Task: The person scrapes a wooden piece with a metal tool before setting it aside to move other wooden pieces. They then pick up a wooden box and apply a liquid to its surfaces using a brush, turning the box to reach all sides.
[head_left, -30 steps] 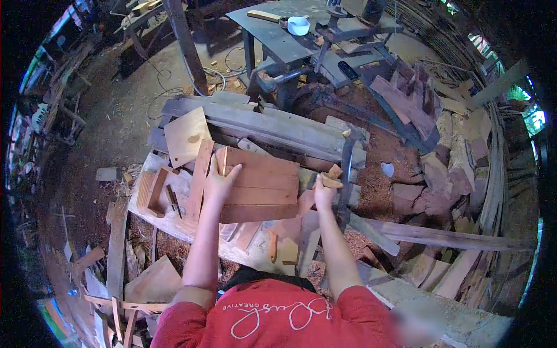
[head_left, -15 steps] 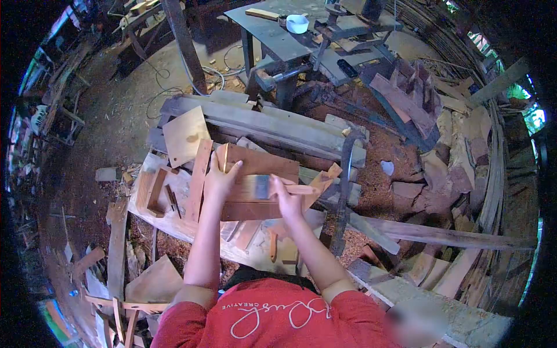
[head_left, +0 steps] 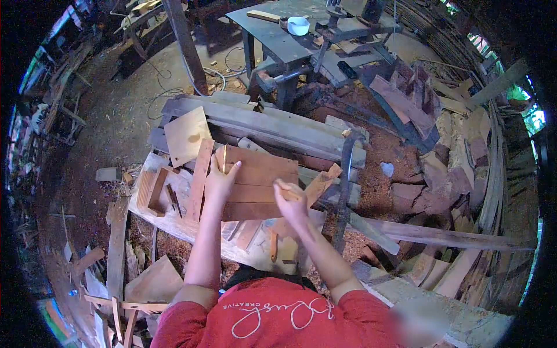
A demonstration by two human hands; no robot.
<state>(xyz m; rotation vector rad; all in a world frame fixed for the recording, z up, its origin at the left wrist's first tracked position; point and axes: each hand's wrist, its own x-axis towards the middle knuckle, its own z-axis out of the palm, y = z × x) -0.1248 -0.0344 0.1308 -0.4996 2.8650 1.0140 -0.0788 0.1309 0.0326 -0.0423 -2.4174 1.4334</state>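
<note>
A reddish wooden panel point(head_left: 255, 177) made of several boards lies across the bench in front of me. My left hand point(head_left: 220, 182) grips its left end, thumb over the face and fingers round the edge. Over the panel's right part, my right hand point(head_left: 292, 200) is closed in a fist. The flat paintbrush it held earlier is largely hidden in it; neither bristles nor metal band shows. Close by on the left, a narrow reddish board point(head_left: 201, 180) stands beside the panel. An orange handle point(head_left: 273, 245) lies on the bench nearer my body.
The pale bench top point(head_left: 174, 226) carries a small wooden frame point(head_left: 155, 191) and a light square board point(head_left: 188, 136). Thick grey beams point(head_left: 272, 124) lie behind. Farther off stands a dark table point(head_left: 278, 43) with a white bowl point(head_left: 298, 25). Scrap wood point(head_left: 406, 104) is piled at right.
My right hand has turned and closed into a fist, and the paintbrush head has gone out of sight. The left hand and the panel stay nearly still.
</note>
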